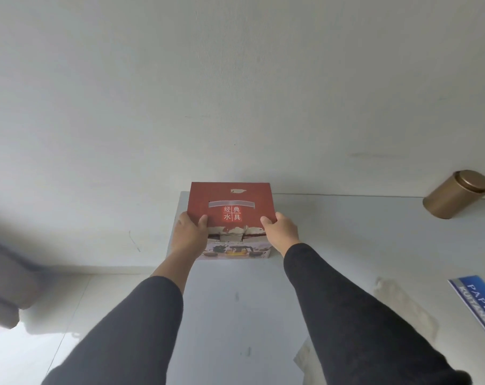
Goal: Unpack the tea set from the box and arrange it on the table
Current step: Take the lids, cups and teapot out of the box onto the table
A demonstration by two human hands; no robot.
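Both hands (pixel 189 232) (pixel 281 229) gripping red box (pixel 231 202), apparently on table (pixel 347 232).

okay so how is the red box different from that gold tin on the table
The red box is flat-sided with printed characters; the gold tin is a plain round cylinder. The left hand and right hand grip the box; nothing touches the tin. The box looks bigger. Both are closed, on the table.

A plain room, maybe a home: white wall (pixel 235 79), white table (pixel 347 232), gold tin (pixel 455 194) at two o'clock.
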